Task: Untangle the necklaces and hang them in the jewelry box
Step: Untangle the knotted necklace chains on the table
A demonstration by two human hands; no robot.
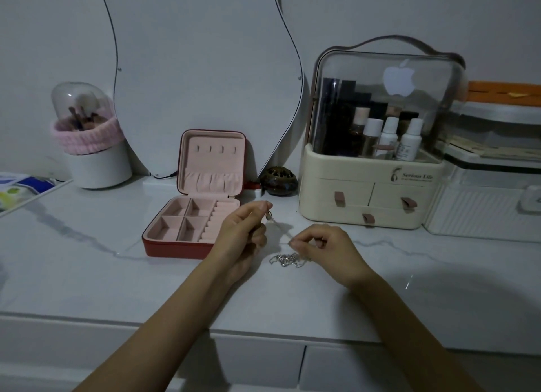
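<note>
The person is in the untangling step, and nothing hangs in the jewelry box yet. The left hand is raised a little above the table and pinches one end of a thin silver chain between thumb and fingertips, where a small clasp or charm seems to dangle. The right hand sits lower and to the right, its fingers curled and pinching the same chain further along, so a short stretch runs taut between the two hands. The rest of the necklaces lie in a knotted silver heap on the table just under and between the hands. The jewelry box stands open just left of the left hand, its lid upright with a row of empty hooks above a gathered pocket. The next move likely calls for drawing the held strand slowly out of the heap without tightening the knot, then carrying its end up to one of the hooks.
</note>
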